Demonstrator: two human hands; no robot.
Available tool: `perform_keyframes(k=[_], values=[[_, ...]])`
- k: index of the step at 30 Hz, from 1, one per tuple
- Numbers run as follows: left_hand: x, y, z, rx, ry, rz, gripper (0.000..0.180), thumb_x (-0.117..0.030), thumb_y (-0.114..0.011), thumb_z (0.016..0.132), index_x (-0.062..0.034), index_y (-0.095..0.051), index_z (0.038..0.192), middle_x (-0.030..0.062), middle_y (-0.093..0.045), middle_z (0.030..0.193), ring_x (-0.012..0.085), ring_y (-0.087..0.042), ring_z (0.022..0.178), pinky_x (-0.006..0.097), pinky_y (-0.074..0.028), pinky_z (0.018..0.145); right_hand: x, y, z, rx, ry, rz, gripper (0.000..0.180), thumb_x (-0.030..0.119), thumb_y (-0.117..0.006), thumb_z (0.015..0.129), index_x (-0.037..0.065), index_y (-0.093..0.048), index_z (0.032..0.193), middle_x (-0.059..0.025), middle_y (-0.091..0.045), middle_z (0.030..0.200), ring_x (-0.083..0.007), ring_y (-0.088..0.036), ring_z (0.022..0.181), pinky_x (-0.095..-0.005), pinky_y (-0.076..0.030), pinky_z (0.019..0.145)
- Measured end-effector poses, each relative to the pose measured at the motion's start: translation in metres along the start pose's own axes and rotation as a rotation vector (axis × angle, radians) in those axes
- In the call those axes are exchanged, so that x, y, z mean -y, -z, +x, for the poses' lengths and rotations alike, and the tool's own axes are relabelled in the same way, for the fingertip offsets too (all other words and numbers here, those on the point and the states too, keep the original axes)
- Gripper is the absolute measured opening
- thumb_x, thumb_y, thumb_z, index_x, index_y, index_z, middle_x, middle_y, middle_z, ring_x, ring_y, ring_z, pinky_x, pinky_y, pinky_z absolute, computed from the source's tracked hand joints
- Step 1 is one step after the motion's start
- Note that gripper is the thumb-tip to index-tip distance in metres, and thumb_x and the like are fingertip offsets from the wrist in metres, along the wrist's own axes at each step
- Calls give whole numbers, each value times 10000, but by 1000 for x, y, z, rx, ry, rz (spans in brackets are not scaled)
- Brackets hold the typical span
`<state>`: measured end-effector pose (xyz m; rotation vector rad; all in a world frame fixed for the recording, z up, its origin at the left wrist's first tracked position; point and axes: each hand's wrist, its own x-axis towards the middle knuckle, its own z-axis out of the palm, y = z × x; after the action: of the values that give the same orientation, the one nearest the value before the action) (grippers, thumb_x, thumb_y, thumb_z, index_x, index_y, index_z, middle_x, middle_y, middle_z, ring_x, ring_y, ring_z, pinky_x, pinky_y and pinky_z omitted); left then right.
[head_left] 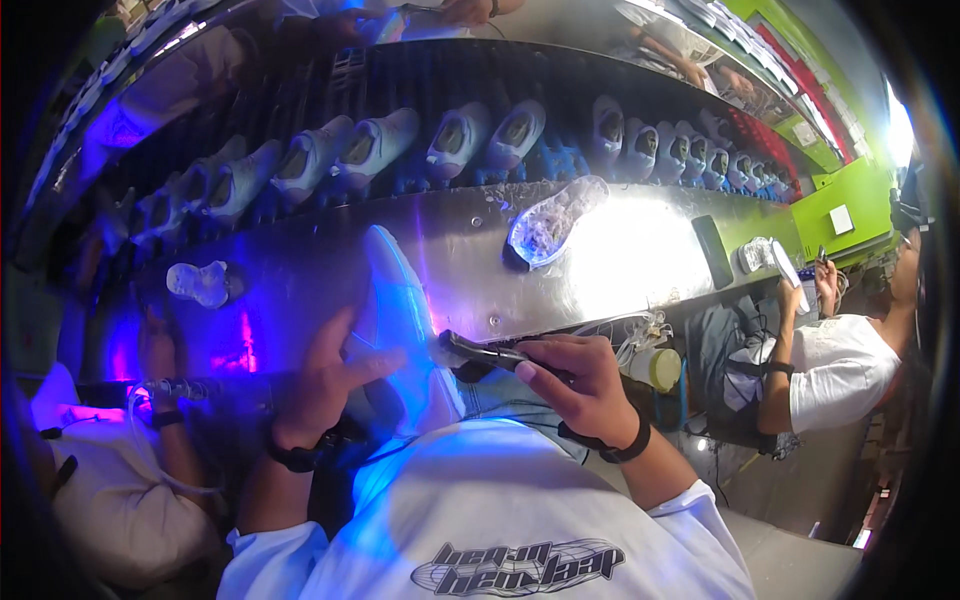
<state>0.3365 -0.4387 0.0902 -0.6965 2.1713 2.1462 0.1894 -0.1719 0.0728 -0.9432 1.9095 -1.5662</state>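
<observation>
By the table's near edge, our half-open left hand seems to steady a shoe while our right hand, gripping a tool, needs careful aim.

Shoe factory: long row of shoes, metal workbench.

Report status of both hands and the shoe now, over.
Left hand on shoe. Right hand gripping black tool beside it. Nothing visible between tool and shoe.

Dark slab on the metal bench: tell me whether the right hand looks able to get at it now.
Probably yes, with a stretch: nothing appears to cover the dark slab, but the right hand grips a black tool, likely needing setting down first.
</observation>
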Motion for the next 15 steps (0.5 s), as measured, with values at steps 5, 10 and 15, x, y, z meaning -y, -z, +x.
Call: perform_keyframes(k=[5,10,15], values=[[0,-3,7,-71,-36,-161,630,-186,-760,907,13,-532,1459,59,-652,1246,185,-595,1188,335,-447,1064,3,13,-5,67,-9,-31,245,158,-742,946,-66,-754,1045,-171,-673,722,-247,-632,597,-351,-468,564],[-8,-5,13,-83,63,-243,485,-160,-715,944,-28,-566,1386,25,-645,1060,136,-670,976,289,-560,804,10,27,-9,78,-15,-73,245,152,-755,933,-67,-753,1042,-176,-689,739,-265,-645,600,-358,-489,569],[-27,-19,20,-125,208,-377,304,-189,-682,984,-71,-594,1251,28,-623,912,151,-688,670,297,-563,517,27,39,-5,18,44,-158,221,97,-767,895,-61,-755,1048,-179,-696,758,-277,-655,598,-353,-495,562]])
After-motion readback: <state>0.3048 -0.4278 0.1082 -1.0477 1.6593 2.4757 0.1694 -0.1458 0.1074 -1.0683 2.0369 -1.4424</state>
